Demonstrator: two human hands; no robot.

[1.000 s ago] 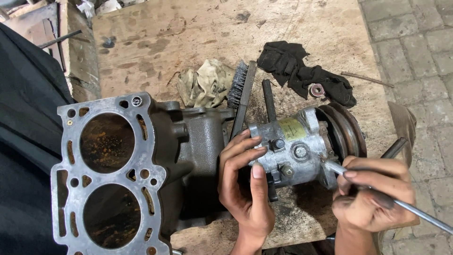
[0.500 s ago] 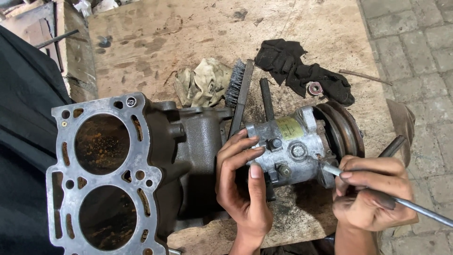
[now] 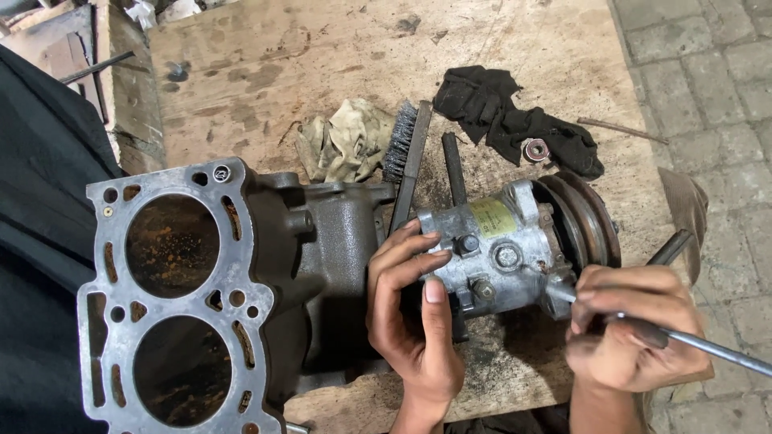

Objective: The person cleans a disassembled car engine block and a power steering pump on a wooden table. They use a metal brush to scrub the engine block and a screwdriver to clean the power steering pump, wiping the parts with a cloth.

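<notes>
Head view, looking down on a worn wooden bench [image 3: 265,72].

- Compressor [image 3: 503,245]: grey metal body with a yellowish label on top and a grooved pulley [image 3: 583,225] at its right end. It lies on its side at the bench's near right part, between the two hands.
- Left hand [image 3: 414,321]: palm up against the compressor's left end, fingers curled over the casing and thumb pressed to its near face, gripping it. The compressor sits just right of and above this hand, touching it.
- Right hand [image 3: 631,325]: closed around a thin metal rod [image 3: 708,345], which runs out towards the lower right edge of the picture. The rod's tip meets the compressor's lower right corner, beside the pulley. The hand is blurred, so finer finger detail cannot be told.
- Engine block [image 3: 201,297]: two rusty cylinder bores facing up, standing at the bench's left, just beside the left hand.
- Wire brush [image 3: 406,153]: lying behind the compressor, bristles to the left.
- Tan rag [image 3: 342,145]: crumpled, touching the brush's left side.
- Black rag [image 3: 507,116]: farther back on the right, with a small round part [image 3: 535,149] resting on it.
- Dark bar [image 3: 454,169]: lying between brush and black rag, one end at the compressor.
</notes>
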